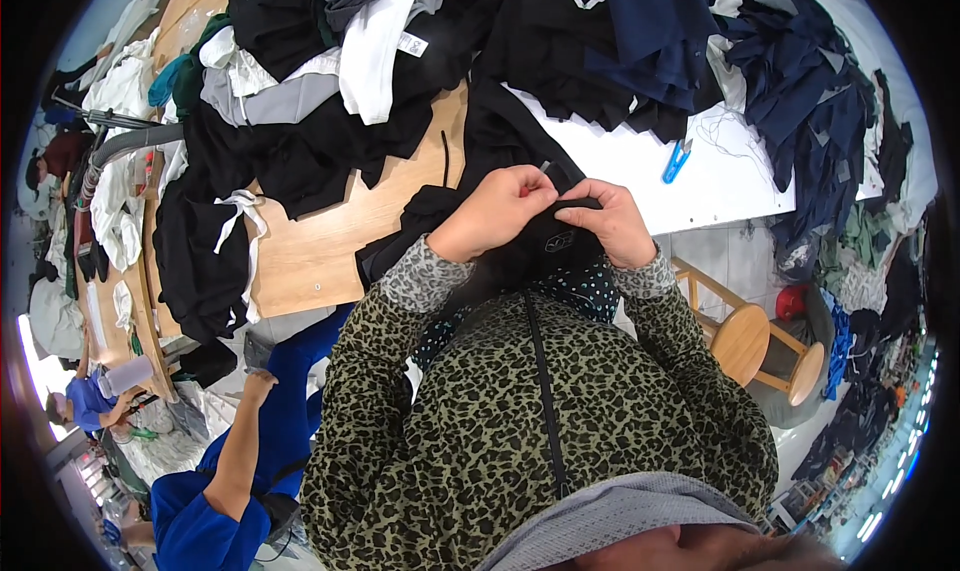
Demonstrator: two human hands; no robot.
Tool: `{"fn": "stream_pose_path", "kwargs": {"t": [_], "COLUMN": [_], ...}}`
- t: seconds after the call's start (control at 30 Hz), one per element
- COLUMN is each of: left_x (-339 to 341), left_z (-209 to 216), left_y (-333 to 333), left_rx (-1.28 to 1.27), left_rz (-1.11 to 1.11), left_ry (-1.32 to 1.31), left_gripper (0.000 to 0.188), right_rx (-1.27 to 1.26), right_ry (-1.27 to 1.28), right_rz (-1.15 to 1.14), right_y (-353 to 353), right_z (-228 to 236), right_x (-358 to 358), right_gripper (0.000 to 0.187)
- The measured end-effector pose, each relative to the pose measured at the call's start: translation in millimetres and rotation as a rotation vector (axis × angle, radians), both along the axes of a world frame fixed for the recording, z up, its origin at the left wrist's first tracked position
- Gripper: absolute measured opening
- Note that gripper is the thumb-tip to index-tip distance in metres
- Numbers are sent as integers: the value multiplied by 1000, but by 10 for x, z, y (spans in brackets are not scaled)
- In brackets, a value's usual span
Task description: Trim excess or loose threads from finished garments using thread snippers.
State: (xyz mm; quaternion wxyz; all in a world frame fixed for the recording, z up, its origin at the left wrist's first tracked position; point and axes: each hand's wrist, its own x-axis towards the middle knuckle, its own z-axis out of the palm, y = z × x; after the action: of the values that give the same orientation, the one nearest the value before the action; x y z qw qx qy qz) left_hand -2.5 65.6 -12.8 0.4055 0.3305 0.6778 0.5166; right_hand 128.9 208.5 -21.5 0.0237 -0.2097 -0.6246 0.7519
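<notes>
A black garment (508, 126) lies across the table edge in front of me and hangs toward my lap. My left hand (497, 214) pinches its fabric with thumb and fingertips, near a small light-coloured bit that may be a tag. Close beside it, my right hand (612, 221) is closed on a fold of the same garment, its thumb along the edge. The two hands' fingertips nearly meet. Below my right hand, a small printed mark shows on the black cloth. Blue thread snips (677, 161) rest on the white tabletop (735, 186) to the right, beside loose threads.
Heaped black, white and grey garments (300, 81) cover the far left of the wooden table (310, 256). Navy garments (660, 31) are piled at the far right. Wooden stools (740, 341) stand at my right. A person in blue (215, 511) is at my lower left.
</notes>
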Motion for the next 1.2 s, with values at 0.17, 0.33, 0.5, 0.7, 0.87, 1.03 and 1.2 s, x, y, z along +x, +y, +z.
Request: {"fn": "stream_pose_path", "kwargs": {"t": [0.17,0.33,0.5,0.7,0.87,1.03,1.2], "left_x": [-43,-60,-37,-6,5,0,49], "left_z": [53,144,235,268,267,196,135], "left_y": [-165,-285,-251,-232,-223,-233,-233], "left_rx": [-18,19,-105,-92,-91,-62,205], "left_rz": [94,-141,-145,-171,-174,-157,117], "left_ry": [14,-7,-7,-61,-83,-194,42], "left_gripper": [33,48,38,31,29,25,49], "right_rx": [-211,-326,-105,-38,24,6,-315], "right_ry": [-54,-106,7,35,28,17,-93], "right_rz": [-44,-36,22,51,73,67,-61], "right_y": [76,109,80,59,58,55,99], "right_z": [8,-14,-5,30,35,33,-21], "right_x": [8,-1,-4,11,22,24,12], "right_gripper": [14,16,17,13,13,13,16]}}
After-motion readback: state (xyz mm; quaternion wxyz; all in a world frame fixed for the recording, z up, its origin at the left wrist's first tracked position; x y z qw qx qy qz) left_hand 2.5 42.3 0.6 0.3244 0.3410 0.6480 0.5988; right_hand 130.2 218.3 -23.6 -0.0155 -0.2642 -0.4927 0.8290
